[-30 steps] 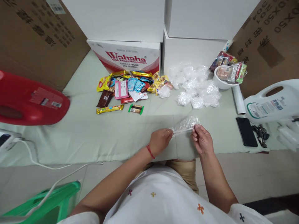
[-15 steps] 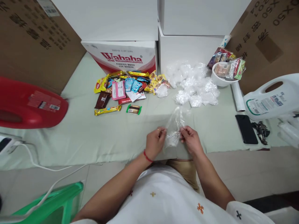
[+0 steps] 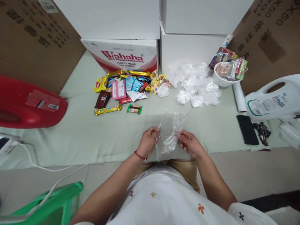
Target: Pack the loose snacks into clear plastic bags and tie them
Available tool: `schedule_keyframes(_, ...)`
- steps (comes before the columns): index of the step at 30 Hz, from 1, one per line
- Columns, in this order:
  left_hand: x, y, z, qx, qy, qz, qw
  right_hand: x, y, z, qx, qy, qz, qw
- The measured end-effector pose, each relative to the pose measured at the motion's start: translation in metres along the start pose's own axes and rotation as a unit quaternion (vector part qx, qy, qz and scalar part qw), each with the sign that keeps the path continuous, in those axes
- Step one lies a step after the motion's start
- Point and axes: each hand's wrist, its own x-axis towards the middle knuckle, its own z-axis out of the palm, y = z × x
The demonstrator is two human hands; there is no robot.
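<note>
A clear plastic bag (image 3: 170, 140) is stretched between my two hands above the front of the table. My left hand (image 3: 148, 140) pinches its left edge. On the other side, my right hand (image 3: 189, 143) is closed on the bag's gathered, crinkled part. Beyond the bag lie several crumpled clear plastic bundles (image 3: 195, 82), with one more bundle (image 3: 162, 90) a little to their left. To the left is a heap of wrapped snacks (image 3: 124, 87). A small green-ended snack packet (image 3: 134, 109) and a yellow snack bar (image 3: 108, 110) lie in front of it.
At the right stand a white tub (image 3: 223, 82) of packets, a plastic roll (image 3: 239, 97) and a white jug (image 3: 273, 97). A black phone (image 3: 247, 129) and keys (image 3: 262, 132) lie nearby. A red jug (image 3: 32, 103) is at the left. White boxes (image 3: 192, 50) line the back.
My left hand has moved left, drawing the plastic bag wider between my hands. My right hand stays in nearly the same place with its grip kept.
</note>
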Motion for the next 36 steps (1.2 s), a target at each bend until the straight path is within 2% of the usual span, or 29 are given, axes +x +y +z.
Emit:
schedule_keyframes(6, 0.001, -0.001, -0.010, 0.015, 0.029, 0.034, 0.999, 0.000, 0.004, 0.001, 0.002, 0.053, -0.015, 0.998)
schedule_keyframes(10, -0.001, 0.000, -0.014, 0.010, 0.022, 0.032, 0.999, -0.003, -0.001, -0.002, 0.014, 0.047, -0.017, 0.999)
schedule_keyframes(14, -0.001, -0.002, -0.010, -0.020, 0.038, 0.017, 0.999, -0.008, 0.000, 0.006, 0.028, 0.059, -0.024, 0.998)
schedule_keyframes(19, 0.002, -0.004, -0.006, -0.024, 0.082, 0.049, 0.995, -0.016, 0.006, 0.015, -0.036, 0.038, 0.004, 0.999)
schedule_keyframes(26, 0.001, 0.000, -0.018, 0.014, 0.100, 0.083, 0.991, -0.026, 0.002, -0.020, -0.012, 0.075, -0.006, 0.997)
schedule_keyframes(29, -0.002, -0.003, -0.018, 0.027, 0.089, 0.087, 0.992, -0.016, 0.002, -0.023, -0.086, 0.127, -0.068, 0.986)
schedule_keyframes(31, -0.003, -0.008, -0.016, 0.043, 0.075, 0.083, 0.993, -0.001, 0.000, -0.016, -0.185, 0.152, -0.123, 0.963)
schedule_keyframes(33, -0.004, -0.013, -0.015, 0.079, 0.062, 0.082, 0.992, 0.019, -0.004, -0.006, -0.281, 0.164, -0.149, 0.934)
schedule_keyframes(35, -0.005, -0.015, -0.018, 0.135, 0.079, 0.102, 0.982, 0.039, -0.009, 0.004, -0.327, 0.170, -0.155, 0.917)
schedule_keyframes(36, -0.007, -0.015, -0.021, 0.173, 0.108, 0.127, 0.971, 0.046, -0.010, 0.008, -0.323, 0.168, -0.157, 0.918)
